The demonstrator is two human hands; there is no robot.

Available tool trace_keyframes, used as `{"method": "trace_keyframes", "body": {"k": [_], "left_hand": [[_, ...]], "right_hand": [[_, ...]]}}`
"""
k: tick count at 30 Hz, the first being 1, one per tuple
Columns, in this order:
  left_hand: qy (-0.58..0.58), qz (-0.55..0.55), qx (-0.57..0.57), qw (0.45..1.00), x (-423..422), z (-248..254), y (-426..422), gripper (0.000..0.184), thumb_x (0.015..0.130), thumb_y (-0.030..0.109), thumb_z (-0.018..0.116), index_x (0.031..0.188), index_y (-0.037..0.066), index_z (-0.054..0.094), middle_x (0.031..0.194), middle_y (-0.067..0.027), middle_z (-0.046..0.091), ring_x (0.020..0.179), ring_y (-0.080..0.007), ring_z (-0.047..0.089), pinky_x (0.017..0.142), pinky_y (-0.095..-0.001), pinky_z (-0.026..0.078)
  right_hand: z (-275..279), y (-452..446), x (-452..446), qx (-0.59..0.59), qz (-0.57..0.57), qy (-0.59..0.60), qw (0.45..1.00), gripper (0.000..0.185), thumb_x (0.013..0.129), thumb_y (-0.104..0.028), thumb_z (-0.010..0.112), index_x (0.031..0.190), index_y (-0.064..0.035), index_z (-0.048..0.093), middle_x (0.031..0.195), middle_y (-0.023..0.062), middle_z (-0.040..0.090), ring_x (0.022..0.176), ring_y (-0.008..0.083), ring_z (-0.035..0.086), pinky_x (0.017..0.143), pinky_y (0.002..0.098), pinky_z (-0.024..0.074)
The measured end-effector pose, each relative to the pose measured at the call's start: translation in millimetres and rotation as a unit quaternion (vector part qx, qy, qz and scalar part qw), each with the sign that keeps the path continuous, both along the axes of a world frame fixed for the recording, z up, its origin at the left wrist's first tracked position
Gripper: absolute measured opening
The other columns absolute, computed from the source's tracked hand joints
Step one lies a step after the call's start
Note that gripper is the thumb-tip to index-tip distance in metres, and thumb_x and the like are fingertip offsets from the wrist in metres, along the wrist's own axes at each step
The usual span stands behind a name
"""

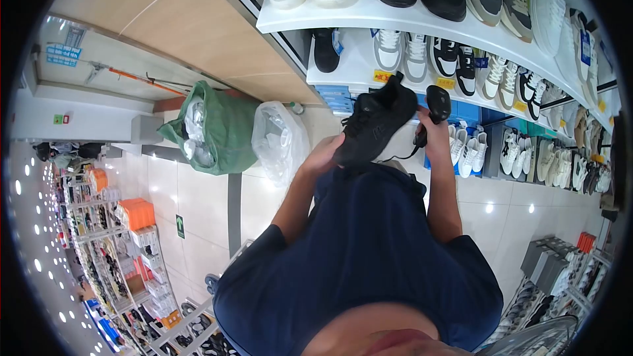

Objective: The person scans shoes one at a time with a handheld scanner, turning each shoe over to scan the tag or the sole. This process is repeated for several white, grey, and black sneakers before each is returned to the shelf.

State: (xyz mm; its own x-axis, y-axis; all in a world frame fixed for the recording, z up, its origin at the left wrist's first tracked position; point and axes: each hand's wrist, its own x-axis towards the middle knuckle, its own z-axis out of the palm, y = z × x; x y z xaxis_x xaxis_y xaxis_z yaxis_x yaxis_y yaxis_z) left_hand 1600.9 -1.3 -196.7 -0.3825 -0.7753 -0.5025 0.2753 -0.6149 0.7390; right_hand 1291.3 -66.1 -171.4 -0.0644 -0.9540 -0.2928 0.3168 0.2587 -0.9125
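In the head view a black sneaker (376,122) is held up in front of my chest, its toe pointing down toward me. My left hand (325,153) grips the sneaker near its toe, with the thumb along its side. Close to the sneaker's heel, my right hand (432,133) is wrapped around the handle of a black handheld scanner (438,104). A thin dark cable runs from below that hand toward my waist. Part of the right fingers is hidden behind the handle.
White shelves (356,79) with rows of shoes stand ahead and to the right. A green sack (227,128) and a clear plastic bag (280,142) sit on the tiled floor to the left. Shoe racks with orange boxes (137,214) are farther left.
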Motion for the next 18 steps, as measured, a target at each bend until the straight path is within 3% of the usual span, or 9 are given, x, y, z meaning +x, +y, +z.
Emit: {"method": "trace_keyframes", "body": {"k": [2, 3, 4, 8, 10, 14, 18], "left_hand": [[-0.007, 0.011, -0.010, 1.000, -1, 1, -3, 0.058, 0.101, 0.052, 0.049, 0.122, -0.002, 0.060, 0.095, -0.0069, 0.069, 0.074, -0.0126, 0.064, 0.055, -0.0262, 0.049], [-0.049, 0.068, 0.003, 0.996, -7, -2, -5, 0.057, 0.101, 0.049, 0.050, 0.122, -0.003, 0.059, 0.099, -0.0077, 0.068, 0.074, -0.0125, 0.064, 0.056, -0.0255, 0.048], [-0.091, 0.124, 0.017, 0.988, -10, -4, -7, 0.056, 0.101, 0.047, 0.051, 0.122, -0.004, 0.057, 0.103, -0.0085, 0.067, 0.074, -0.0124, 0.063, 0.057, -0.0247, 0.047], [-0.166, 0.086, -0.051, 0.981, 7, -73, -43, 0.058, 0.101, 0.050, 0.051, 0.126, -0.003, 0.054, 0.105, -0.0080, 0.065, 0.080, -0.0144, 0.063, 0.062, -0.0275, 0.049], [-0.188, 0.161, -0.029, 0.968, -2, -87, -66, 0.061, 0.099, 0.050, 0.055, 0.135, 0.002, 0.045, 0.112, -0.0085, 0.062, 0.088, -0.0159, 0.062, 0.066, -0.0312, 0.050], [-0.113, 0.212, -0.031, 0.970, -16, -132, -131, 0.070, 0.095, 0.049, 0.061, 0.140, 0.001, 0.037, 0.115, -0.0133, 0.061, 0.086, -0.0187, 0.065, 0.062, -0.0315, 0.054], [-0.056, 0.233, -0.024, 0.971, -25, -163, -193, 0.067, 0.094, 0.042, 0.066, 0.142, 0.010, 0.031, 0.119, -0.0122, 0.058, 0.089, -0.0211, 0.063, 0.065, -0.0349, 0.054]], "right_hand": [[2, 4, 8, -0.012, -0.013, 0.039, 0.999, 0.032, 0.085, -0.013, 0.070, 0.112, 0.0044, 0.067, 0.098, 0.0087, 0.070, 0.056, 0.0102, 0.054, 0.052, 0.0261, 0.0430], [2, 6, 11, -0.014, -0.006, 0.043, 0.999, 0.023, 0.085, -0.014, 0.071, 0.100, 0.0038, 0.071, 0.091, 0.0079, 0.069, 0.057, 0.0105, 0.055, 0.052, 0.0262, 0.0443], [-1, 8, 14, -0.013, -0.008, 0.043, 0.999, 0.023, 0.085, -0.014, 0.071, 0.100, 0.0038, 0.071, 0.091, 0.0079, 0.069, 0.057, 0.0105, 0.055, 0.052, 0.0262, 0.0443], [-7, 16, 31, -0.009, 0.014, 0.074, 0.997, 0.020, 0.084, -0.015, 0.072, 0.094, 0.0032, 0.072, 0.077, 0.0051, 0.067, 0.053, 0.0095, 0.054, 0.049, 0.0262, 0.0421], [-15, 19, 38, 0.002, 0.029, 0.098, 0.995, 0.019, 0.084, -0.015, 0.072, 0.091, 0.0024, 0.072, 0.071, 0.0030, 0.063, 0.053, 0.0092, 0.054, 0.049, 0.0260, 0.0412], [-19, 25, 46, 0.035, 0.053, 0.169, 0.984, 0.022, 0.083, -0.021, 0.076, 0.086, -0.0007, 0.069, 0.066, -0.0001, 0.058, 0.054, 0.0080, 0.053, 0.050, 0.0253, 0.0399], [-36, 31, 51, 0.040, 0.048, 0.188, 0.980, 0.023, 0.084, -0.023, 0.076, 0.085, -0.0024, 0.066, 0.066, -0.0005, 0.058, 0.054, 0.0073, 0.053, 0.050, 0.0250, 0.0398]]}}
